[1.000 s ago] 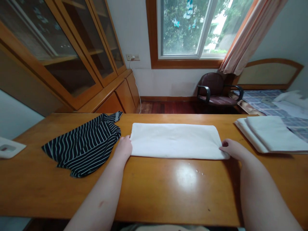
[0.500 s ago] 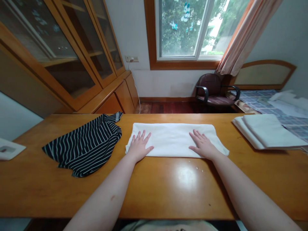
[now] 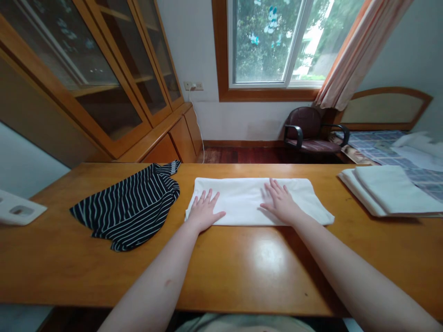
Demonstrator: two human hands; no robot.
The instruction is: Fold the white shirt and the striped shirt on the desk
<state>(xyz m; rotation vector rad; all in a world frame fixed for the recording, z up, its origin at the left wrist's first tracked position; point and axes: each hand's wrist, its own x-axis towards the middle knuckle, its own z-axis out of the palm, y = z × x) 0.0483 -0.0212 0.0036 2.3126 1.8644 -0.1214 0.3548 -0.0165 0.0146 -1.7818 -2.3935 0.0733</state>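
- The folded white towel [image 3: 244, 201] lies flat on the counter [image 3: 249, 281], its long axis running left to right, roughly parallel to the counter's near edge.
- It sits near the middle of the counter, between the striped shirt [image 3: 128, 207] and the stack of folded white cloth [image 3: 391, 193], just beside neither.
- The towel forms a long, soft-cornered rectangle with a smooth top, and its near right corner flares out slightly.
- The left hand [image 3: 205, 211] rests palm down on the towel's left part, fingers spread and pointing forward.
- The right hand [image 3: 281, 201] lies palm down right of the towel's middle, fingers spread and pointing forward and slightly left.
- Both hands are open and pressing flat, gripping nothing.
- Both forearms reach in from the bottom corners of the view, angling toward each other, with the wrists near the towel's near edge.
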